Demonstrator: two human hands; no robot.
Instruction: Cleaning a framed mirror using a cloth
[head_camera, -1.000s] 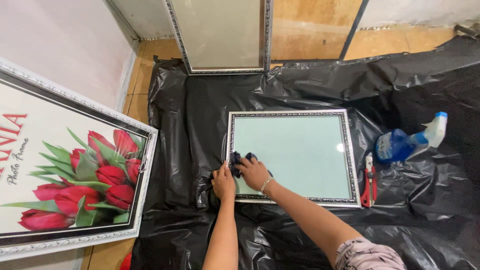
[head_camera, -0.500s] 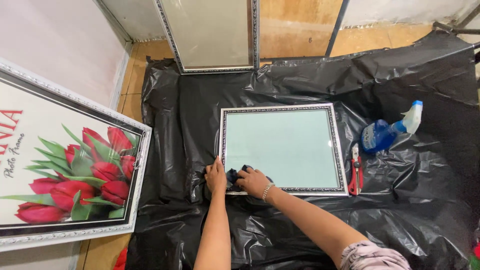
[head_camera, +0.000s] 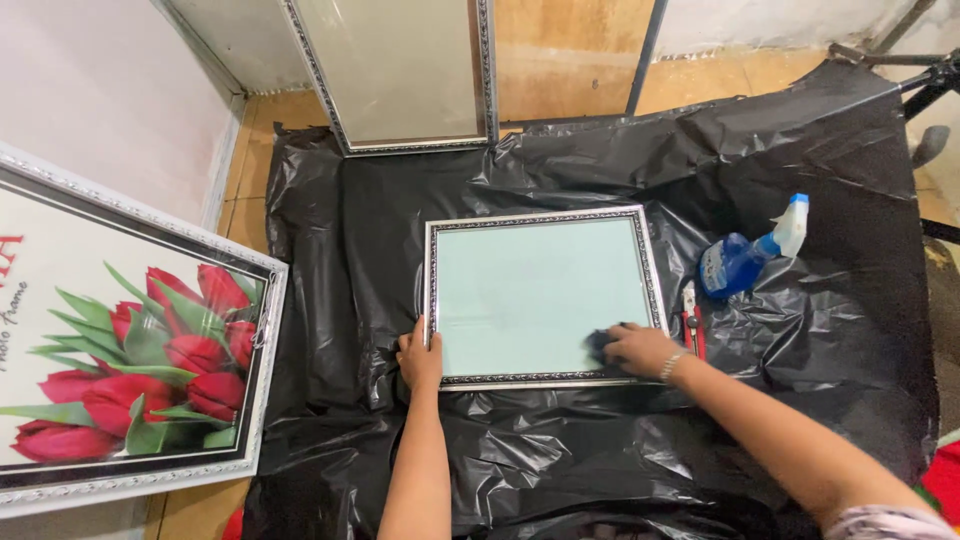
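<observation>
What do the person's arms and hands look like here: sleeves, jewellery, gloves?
Both hands bare, no gloves. Left hand and forearm: nothing worn that shows. Right hand: a thin pale bracelet at the wrist; forearm bare up to a short patterned sleeve, light with dark print, at the frame's bottom edge.

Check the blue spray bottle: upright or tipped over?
Tipped over. The spray bottle lies on its side on the black plastic sheet, white nozzle pointing up-right, beside the red cutter.

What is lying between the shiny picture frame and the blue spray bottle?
In the head view, red-handled pliers lie on the black plastic sheet, between the silver picture frame and the blue spray bottle. The right hand wipes nearby with a dark cloth.
</observation>
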